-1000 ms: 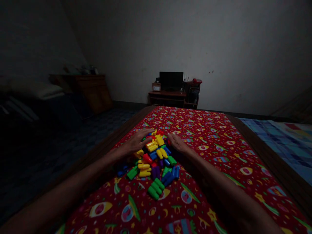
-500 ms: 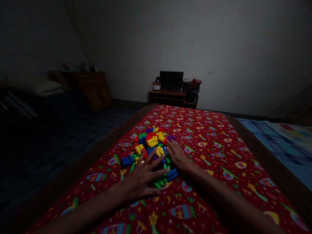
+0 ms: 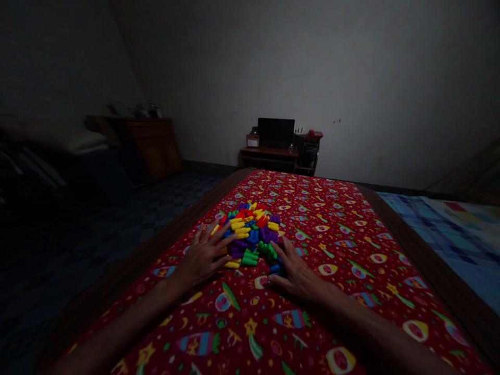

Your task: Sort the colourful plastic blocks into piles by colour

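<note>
A heap of small plastic toy blocks (image 3: 253, 237) in red, yellow, green, blue and purple lies on a red patterned cloth (image 3: 265, 291). At its left side is my left hand (image 3: 203, 258), palm down with fingers spread, the fingertips against or over the nearest blocks. On the right edge rests my right hand (image 3: 295, 268), fingers apart, beside green blocks (image 3: 267, 251) and blue blocks (image 3: 275, 269). Some blocks are partly hidden under both hands. A green block (image 3: 250, 257) sits at the near side of the heap, between the hands.
Beyond the cloth's far end stands a low desk (image 3: 269, 151) with a dark monitor (image 3: 276, 133). A wooden cabinet (image 3: 154, 146) is at the back left. On the right lies a blue checked sheet (image 3: 422, 224).
My left hand has drawn left, from over the heap to its side. My right hand has come nearer to me along the right edge. Several blocks have shifted.
</note>
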A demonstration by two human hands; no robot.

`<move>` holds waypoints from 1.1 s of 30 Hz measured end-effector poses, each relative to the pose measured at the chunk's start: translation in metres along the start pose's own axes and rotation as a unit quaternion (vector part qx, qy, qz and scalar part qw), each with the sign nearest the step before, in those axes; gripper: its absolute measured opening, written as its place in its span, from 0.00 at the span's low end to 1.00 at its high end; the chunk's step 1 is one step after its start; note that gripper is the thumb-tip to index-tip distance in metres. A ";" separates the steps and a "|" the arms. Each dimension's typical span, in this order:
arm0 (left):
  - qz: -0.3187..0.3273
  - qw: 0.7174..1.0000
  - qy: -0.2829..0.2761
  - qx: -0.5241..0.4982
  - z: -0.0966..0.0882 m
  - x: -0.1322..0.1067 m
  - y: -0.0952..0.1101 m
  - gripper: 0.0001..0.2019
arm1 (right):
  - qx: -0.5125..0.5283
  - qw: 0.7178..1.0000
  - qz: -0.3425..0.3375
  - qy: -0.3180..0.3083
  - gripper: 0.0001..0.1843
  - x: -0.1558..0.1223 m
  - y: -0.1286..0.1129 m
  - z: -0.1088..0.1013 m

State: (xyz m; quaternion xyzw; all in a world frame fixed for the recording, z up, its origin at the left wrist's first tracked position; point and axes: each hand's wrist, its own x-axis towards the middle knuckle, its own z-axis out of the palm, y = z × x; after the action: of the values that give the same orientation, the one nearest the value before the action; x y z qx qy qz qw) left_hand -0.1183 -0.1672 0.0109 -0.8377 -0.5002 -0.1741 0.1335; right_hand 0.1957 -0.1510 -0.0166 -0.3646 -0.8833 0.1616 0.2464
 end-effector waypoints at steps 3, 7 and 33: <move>-0.124 0.991 0.002 -0.042 0.016 -0.007 -0.016 0.27 | -0.025 1.000 0.001 0.018 0.43 0.019 -0.009 0.019; -0.186 0.972 0.007 -0.143 0.034 -0.001 -0.022 0.29 | -0.021 0.999 0.024 0.036 0.42 0.074 -0.020 0.044; -0.239 0.915 0.007 -0.323 0.039 0.066 -0.055 0.38 | -0.010 0.985 0.106 0.133 0.27 0.088 0.058 -0.011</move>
State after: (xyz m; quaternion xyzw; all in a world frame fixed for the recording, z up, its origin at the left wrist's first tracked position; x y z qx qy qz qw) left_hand -0.1318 -0.0744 0.0063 -0.6891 -0.6012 -0.3587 -0.1870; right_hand 0.1811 -0.0464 -0.0064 -0.4772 -0.8003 0.1281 0.3397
